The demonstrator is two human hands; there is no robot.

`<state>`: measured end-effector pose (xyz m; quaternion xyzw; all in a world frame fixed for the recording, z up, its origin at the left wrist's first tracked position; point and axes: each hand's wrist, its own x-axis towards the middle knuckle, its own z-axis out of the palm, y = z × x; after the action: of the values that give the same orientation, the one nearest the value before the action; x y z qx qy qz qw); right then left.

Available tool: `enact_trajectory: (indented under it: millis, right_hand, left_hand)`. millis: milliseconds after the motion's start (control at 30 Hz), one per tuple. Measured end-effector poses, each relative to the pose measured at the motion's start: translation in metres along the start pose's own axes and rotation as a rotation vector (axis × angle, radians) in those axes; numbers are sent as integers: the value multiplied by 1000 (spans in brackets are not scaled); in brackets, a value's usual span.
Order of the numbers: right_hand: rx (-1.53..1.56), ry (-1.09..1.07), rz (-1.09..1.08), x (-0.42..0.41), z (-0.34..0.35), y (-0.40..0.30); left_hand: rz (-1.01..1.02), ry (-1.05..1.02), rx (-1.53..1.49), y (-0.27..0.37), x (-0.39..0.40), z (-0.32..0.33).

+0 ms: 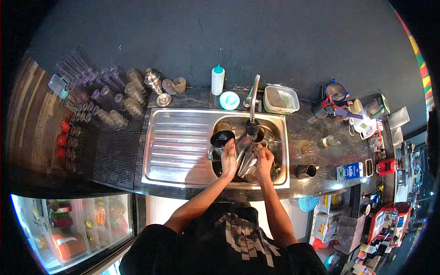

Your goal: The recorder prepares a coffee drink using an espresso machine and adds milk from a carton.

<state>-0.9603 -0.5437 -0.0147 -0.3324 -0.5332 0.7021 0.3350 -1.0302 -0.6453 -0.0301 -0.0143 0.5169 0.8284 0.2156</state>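
My right hand [264, 161] grips a shiny metal vessel [246, 163], possibly a pitcher or shaker tin, tilted under the black spray head [252, 128] of the tap. Beside it, my left hand [229, 161] has its fingers extended along the right side of a metal pitcher with a dark inside [222, 138]. Whether the left hand touches either vessel is unclear. Both hands are over the steel sink bowl [284, 151], where several glasses [268, 132] lie partly hidden behind the vessels and hands.
A ribbed drainboard [178, 144] adjoins the bowl on the left. Glassware [106, 92] crowds a black mat [115, 156]. Behind the sink stand a squeeze bottle [218, 82], a turquoise bowl [229, 100] and a plastic tub [282, 99]. A metal pitcher [307, 171] and milk carton [350, 171] occupy the right counter.
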Motion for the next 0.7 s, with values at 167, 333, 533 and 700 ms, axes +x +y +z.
enact_trajectory:
  millis: [167,333,533,700]
  right_hand:
    - [-492,-68,-304,16,-11,-13]
    - [-1146,-217,-817,13,-19,-75]
    - [-1486,-332,-1112,29,-31,-121]
    - [-1468,-205,-1172,32,-36,-126]
  left_hand:
    - [-394,59,-170,8,-6,9]
    - [-624,-90,-349,-28,19,7]
    - [-665,-141,-428,-69,67,31]
    - [-610,-100,-439,-70,78,43]
